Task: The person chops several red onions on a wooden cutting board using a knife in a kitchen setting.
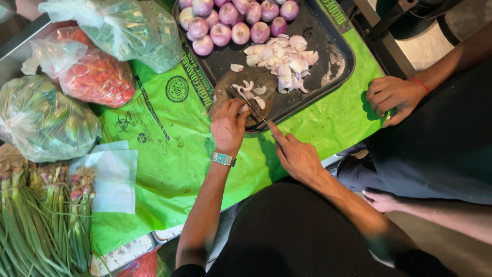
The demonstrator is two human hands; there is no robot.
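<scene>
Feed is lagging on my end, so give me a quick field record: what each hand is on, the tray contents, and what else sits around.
left hand: pressing an onion piece on the round chopping board
right hand: gripping a knife, blade angled over the board
tray: dark, holds peeled whole onions and a pile of cut onion pieces
surface: green plastic sheet
left side: bagged red chillies, bagged greens, spring onions
other person: a hand resting on the sheet's right edge
</scene>
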